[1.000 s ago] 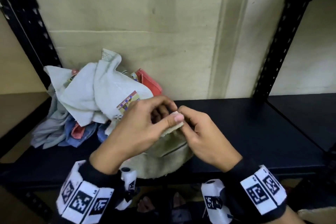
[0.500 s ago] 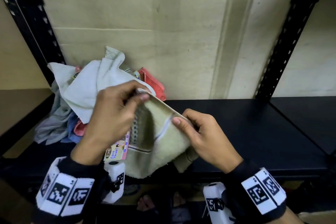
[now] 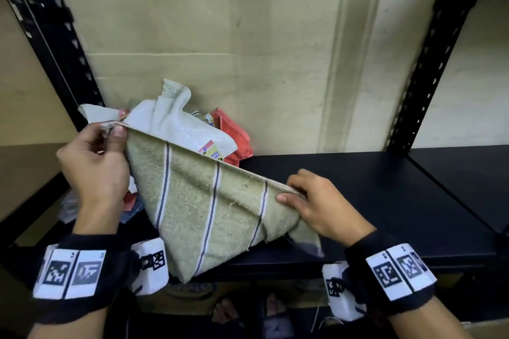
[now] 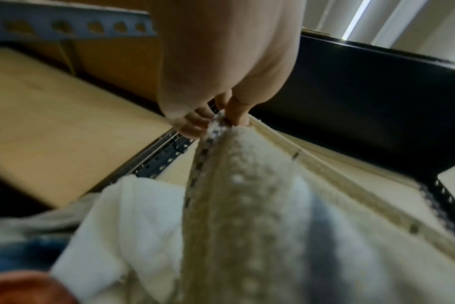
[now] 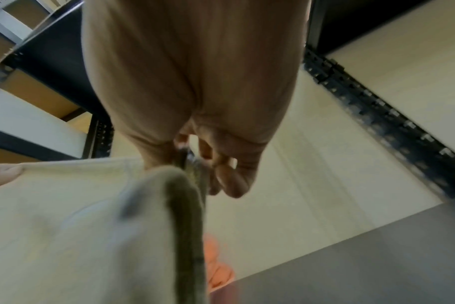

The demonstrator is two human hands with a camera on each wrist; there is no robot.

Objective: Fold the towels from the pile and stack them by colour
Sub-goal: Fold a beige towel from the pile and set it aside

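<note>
A beige towel point(image 3: 209, 206) with dark stripes is stretched between my two hands above the black shelf point(image 3: 385, 201). My left hand point(image 3: 110, 135) pinches its upper left corner, held high in front of the pile. My right hand point(image 3: 292, 195) pinches the other corner, lower and to the right. The rest of the beige towel point(image 4: 247, 205) hangs down past the shelf's front edge. The wrist views show the left fingers point(image 4: 237, 111) and the right fingers point(image 5: 210, 156) closed on the hem of the beige towel point(image 5: 91, 226). Behind lies the pile of towels point(image 3: 176, 121): white, red, blue and grey.
The shelf's right half is bare dark surface. Black perforated uprights point(image 3: 429, 58) stand at both sides, with a cardboard back panel point(image 3: 220, 36) behind. A red towel point(image 3: 237, 135) pokes out at the pile's right. Feet show below the shelf.
My hands have moved apart from a joined pinch. The left went up and left, the right down and right, and the beige towel's edge is now drawn out taut between them.
</note>
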